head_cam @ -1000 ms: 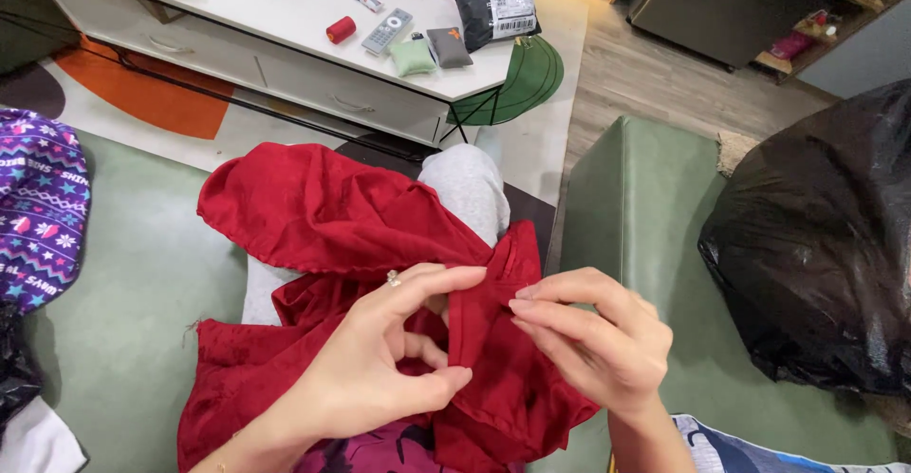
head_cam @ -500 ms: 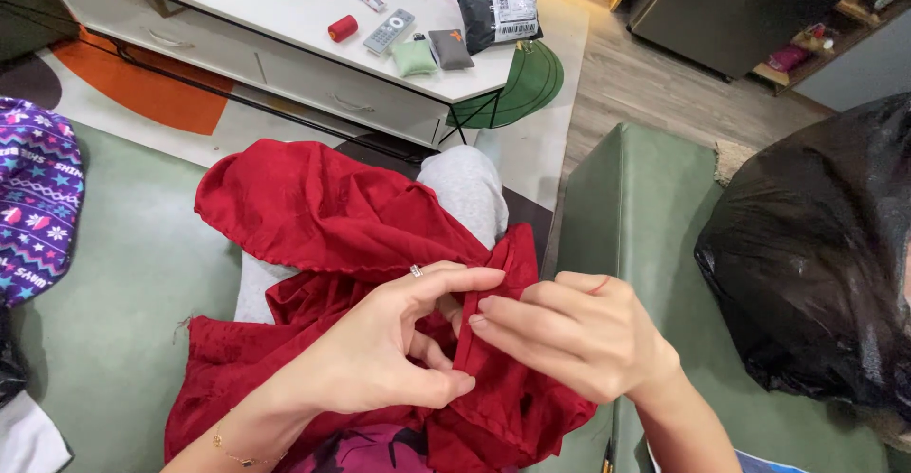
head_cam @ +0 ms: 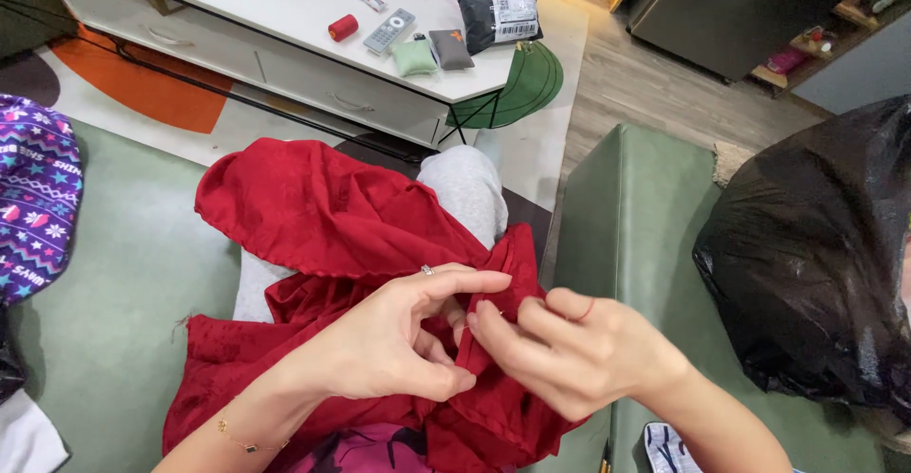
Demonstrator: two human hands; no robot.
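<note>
Red woven cloth, a crumpled garment [head_cam: 323, 217], lies across the person's lap and fills the middle of the view, and both hands work at one fold of it. The left hand [head_cam: 399, 340], with a ring on one finger and a thin gold bracelet [head_cam: 237, 438] at the wrist, curls in from the lower left, thumb and forefinger closed on the fold's edge. The right hand [head_cam: 569, 359] comes in from the lower right, its fingertips [head_cam: 484, 319] pinching the same edge, so the two hands meet, touching or nearly so, right at the cloth. A strand of red thread [head_cam: 585, 310] loops over a right finger; whether a needle is held I cannot tell.

The pinched fold sits directly between the hands, just in front of the body. The bulk of the garment runs away up and to the left, over the grey-trousered knee [head_cam: 465, 184], its long axis slanting from lower right to upper left. Both hands are equally near; neither has to reach.

Underneath is a green padded seat [head_cam: 123, 274], with a green block-shaped cushion [head_cam: 626, 217] to the right and a shiny black plastic bag [head_cam: 816, 255] beyond it. A purple patterned fabric [head_cam: 33, 198] rests at the far left. Ahead stands a white low table [head_cam: 285, 18] carrying a red thread spool [head_cam: 343, 27], a grey remote control [head_cam: 389, 31] and small pouches, over a pale rug and wooden floor [head_cam: 645, 84].
</note>
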